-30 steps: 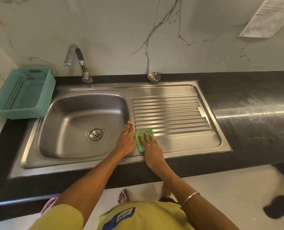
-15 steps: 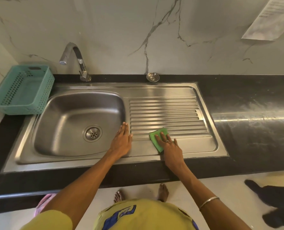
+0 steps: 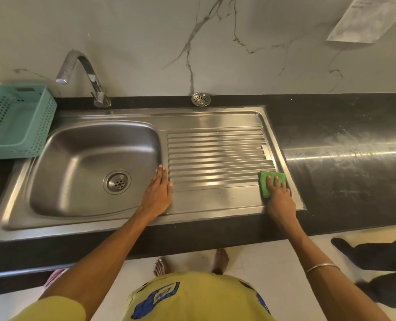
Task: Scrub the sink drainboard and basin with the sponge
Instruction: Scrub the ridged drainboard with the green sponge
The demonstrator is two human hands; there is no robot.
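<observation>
A steel sink is set into a black counter. Its basin (image 3: 83,158) lies on the left, with a round drain (image 3: 117,182) in the bottom. The ribbed drainboard (image 3: 218,154) lies on the right. My right hand (image 3: 279,195) presses a green sponge (image 3: 265,181) flat onto the drainboard's near right corner, fingers straight on top of it. My left hand (image 3: 158,193) rests flat, fingers straight, on the strip between basin and drainboard.
A curved tap (image 3: 85,75) stands behind the basin. A teal plastic basket (image 3: 16,121) sits on the counter at the left. A loose drain strainer (image 3: 200,99) lies behind the drainboard. Black counter (image 3: 343,158) stretches right. Someone's dark-clothed foot (image 3: 340,244) shows on the floor at right.
My right hand has slid the sponge rightward along the drainboard's near edge, from beside my left hand to the right corner. My left hand has stayed on the strip.
</observation>
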